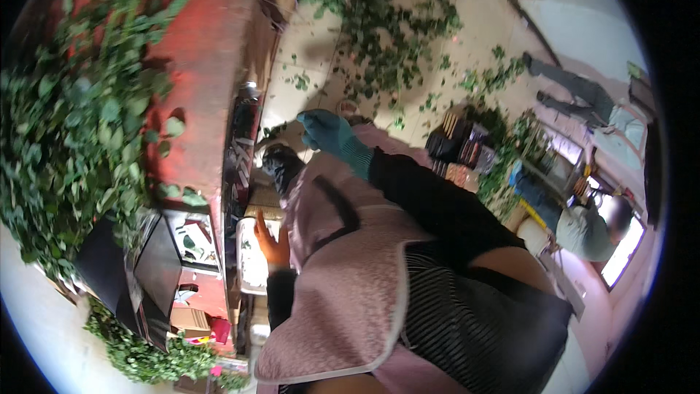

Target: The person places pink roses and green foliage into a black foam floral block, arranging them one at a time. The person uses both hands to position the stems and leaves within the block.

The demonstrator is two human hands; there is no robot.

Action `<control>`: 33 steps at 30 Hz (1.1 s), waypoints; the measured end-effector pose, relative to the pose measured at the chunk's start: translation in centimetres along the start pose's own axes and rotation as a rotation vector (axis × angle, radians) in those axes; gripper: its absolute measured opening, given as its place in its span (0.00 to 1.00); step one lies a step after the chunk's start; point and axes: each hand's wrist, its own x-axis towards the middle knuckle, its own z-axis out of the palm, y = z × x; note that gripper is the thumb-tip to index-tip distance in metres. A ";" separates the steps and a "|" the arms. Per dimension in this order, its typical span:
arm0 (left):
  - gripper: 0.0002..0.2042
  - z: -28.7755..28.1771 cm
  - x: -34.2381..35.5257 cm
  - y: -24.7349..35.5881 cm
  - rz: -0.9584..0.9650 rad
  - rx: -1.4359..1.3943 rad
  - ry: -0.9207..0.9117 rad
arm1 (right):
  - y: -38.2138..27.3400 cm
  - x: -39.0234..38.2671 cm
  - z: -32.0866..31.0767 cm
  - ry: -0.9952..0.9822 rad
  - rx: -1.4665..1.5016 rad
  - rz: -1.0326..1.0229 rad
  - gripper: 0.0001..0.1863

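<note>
Left hand (pixel 271 242) low; right hand (pixel 326 133) gloved, raised.

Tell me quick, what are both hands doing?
Left hand: orange glove, fingers spread open, holding nothing visible.
Right hand: teal glove; open or closed cannot be told.

Knitted teal glove (pixel 329 133), matt pink cloth apron (pixel 350 284), red table (pixel 197 36)

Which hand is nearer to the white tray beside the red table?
Left. The orange-gloved left hand is right beside the white tray; the teal-gloved right hand is farther up the picture.
</note>
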 end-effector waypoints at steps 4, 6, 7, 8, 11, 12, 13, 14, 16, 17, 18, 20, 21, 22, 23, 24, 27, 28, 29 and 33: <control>0.53 4.8 15.5 -1.2 -0.112 0.580 0.407 | 0.9 -2.6 -8.9 -0.055 -0.225 -0.080 0.15; 0.57 5.4 19.6 -0.8 -0.067 0.742 0.556 | -1.6 -3.9 -13.4 -0.005 -0.481 -0.083 0.15; 0.59 5.4 21.4 0.1 -0.089 0.793 0.560 | -2.3 -4.0 -15.9 0.006 -0.605 -0.143 0.16; 0.61 5.4 23.2 -0.4 -0.092 0.782 0.552 | -1.0 -4.2 -18.7 0.083 -0.470 -0.026 0.16; 0.59 5.7 28.3 -2.3 -0.043 0.788 0.646 | 0.0 -3.4 -23.1 0.223 -0.342 0.075 0.15; 0.58 6.0 29.4 -2.5 -0.101 0.766 0.572 | -0.6 -2.8 -23.8 0.228 -0.426 0.107 0.16; 0.56 6.3 30.3 -2.8 -0.161 0.741 0.501 | -0.8 -2.5 -24.0 0.250 -0.388 0.101 0.16; 0.55 6.3 30.6 -3.1 -0.218 0.717 0.427 | -0.6 -2.1 -24.9 0.230 -0.344 0.119 0.17; 0.53 6.9 30.1 -4.6 -0.265 0.777 0.469 | 0.2 -1.4 -25.7 0.214 -0.326 0.129 0.17; 0.53 7.2 30.0 -4.8 -0.281 0.803 0.492 | 0.1 -1.3 -25.0 0.226 -0.350 0.116 0.17; 0.52 7.1 29.8 -4.9 -0.229 0.815 0.486 | 0.2 -1.4 -24.5 0.238 -0.373 0.101 0.17; 0.51 6.2 28.8 -5.0 -0.123 0.833 0.482 | 2.6 -1.5 -25.3 0.167 -0.173 0.091 0.17; 0.51 5.8 28.9 -4.8 -0.118 0.865 0.482 | 2.4 -1.6 -24.8 0.140 -0.298 0.061 0.17; 0.50 5.3 29.1 -4.6 -0.112 0.898 0.482 | 2.1 -1.7 -24.0 0.116 -0.420 0.028 0.17; 0.50 5.5 29.3 -4.8 -0.111 0.923 0.470 | 2.2 -1.9 -23.7 0.106 -0.400 0.023 0.17; 0.50 5.8 29.9 -5.2 -0.127 0.902 0.479 | 2.3 -2.0 -23.6 0.098 -0.380 0.019 0.17; 0.49 5.6 31.9 -7.8 -0.125 0.851 0.498 | 1.6 -2.1 -24.0 0.093 -0.398 0.066 0.17; 0.48 5.2 32.2 -8.9 -0.093 0.835 0.504 | 1.8 -2.2 -24.3 0.087 -0.415 0.037 0.17; 0.48 5.1 32.5 -8.9 -0.052 0.822 0.510 | 1.8 -2.4 -24.2 0.086 -0.424 0.004 0.17; 0.38 4.4 30.2 -9.0 0.247 0.543 0.513 | 1.9 -2.4 -23.4 0.146 -0.394 0.085 0.17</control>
